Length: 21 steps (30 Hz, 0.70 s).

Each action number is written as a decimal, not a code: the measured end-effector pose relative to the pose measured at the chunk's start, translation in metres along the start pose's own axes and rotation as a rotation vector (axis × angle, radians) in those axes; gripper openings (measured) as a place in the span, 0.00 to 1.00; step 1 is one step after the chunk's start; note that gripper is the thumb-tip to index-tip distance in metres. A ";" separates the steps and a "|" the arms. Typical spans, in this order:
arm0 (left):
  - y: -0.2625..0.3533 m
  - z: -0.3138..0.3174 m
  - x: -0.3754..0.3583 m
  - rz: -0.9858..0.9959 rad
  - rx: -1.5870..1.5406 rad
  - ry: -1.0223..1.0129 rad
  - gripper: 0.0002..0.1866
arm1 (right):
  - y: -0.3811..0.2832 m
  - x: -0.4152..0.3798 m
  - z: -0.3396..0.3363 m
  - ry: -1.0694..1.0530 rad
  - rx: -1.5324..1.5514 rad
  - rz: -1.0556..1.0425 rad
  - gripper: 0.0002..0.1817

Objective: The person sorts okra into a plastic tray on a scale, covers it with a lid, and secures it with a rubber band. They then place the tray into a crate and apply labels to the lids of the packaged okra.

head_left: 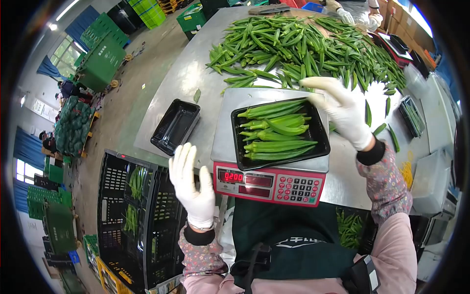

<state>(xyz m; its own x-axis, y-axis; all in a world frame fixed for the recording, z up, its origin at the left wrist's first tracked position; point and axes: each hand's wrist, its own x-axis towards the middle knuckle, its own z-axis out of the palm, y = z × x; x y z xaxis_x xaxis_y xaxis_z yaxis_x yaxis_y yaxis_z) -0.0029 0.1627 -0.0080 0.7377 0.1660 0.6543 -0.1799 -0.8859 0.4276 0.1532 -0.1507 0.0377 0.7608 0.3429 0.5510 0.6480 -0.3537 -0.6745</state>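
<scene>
A black plastic tray (320,147) holding several green okra pods (281,147) rests on the steel plate of a red digital scale (220,177), whose display reads 0.200. My right hand (345,110), in a white glove, hovers at the tray's upper right corner with thumb and fingers apart, holding nothing. To the left of the scale, my left hand (192,188), also gloved, is raised with its fingers stretched out. Just beyond its fingertips lies a second black tray (176,126) with nothing in it.
A large heap of okra (293,44) covers the far side of the metal table (161,95). At lower left stands a black crate (115,196) with packed okra trays. A filled tray (412,116) sits at right. Another person's gloved hand (345,16) is at the table's far end.
</scene>
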 end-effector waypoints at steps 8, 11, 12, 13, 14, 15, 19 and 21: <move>-0.043 -0.024 -0.030 -0.209 -0.083 0.141 0.20 | 0.147 -0.139 -0.064 0.008 -0.448 0.509 0.16; -0.040 -0.026 -0.033 -0.275 -0.117 0.129 0.21 | 0.134 -0.170 -0.054 -0.021 -0.675 0.362 0.11; -0.037 -0.025 -0.034 -0.274 -0.118 0.127 0.21 | 0.129 -0.175 -0.051 -0.003 -0.689 0.425 0.10; -0.035 -0.023 -0.034 -0.279 -0.131 0.128 0.20 | 0.133 -0.180 -0.052 0.000 -0.691 0.430 0.10; -0.033 -0.021 -0.034 -0.284 -0.145 0.129 0.20 | 0.137 -0.185 -0.051 0.019 -0.649 0.470 0.09; -0.030 -0.020 -0.034 -0.279 -0.150 0.125 0.20 | 0.139 -0.189 -0.052 0.039 -0.607 0.509 0.09; -0.021 -0.015 -0.035 -0.229 -0.077 0.085 0.20 | 0.140 -0.204 -0.060 0.087 -0.488 0.550 0.08; -0.017 -0.013 -0.036 -0.233 -0.103 0.087 0.19 | 0.137 -0.208 -0.065 0.149 -0.314 0.654 0.10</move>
<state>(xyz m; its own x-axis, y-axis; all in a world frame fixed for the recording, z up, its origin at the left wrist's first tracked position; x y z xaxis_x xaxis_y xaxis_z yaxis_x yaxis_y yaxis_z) -0.0349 0.1770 -0.0309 0.7088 0.4010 0.5803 -0.0802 -0.7715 0.6311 0.0860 -0.3270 -0.1377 0.9774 -0.1375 0.1608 0.0234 -0.6852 -0.7280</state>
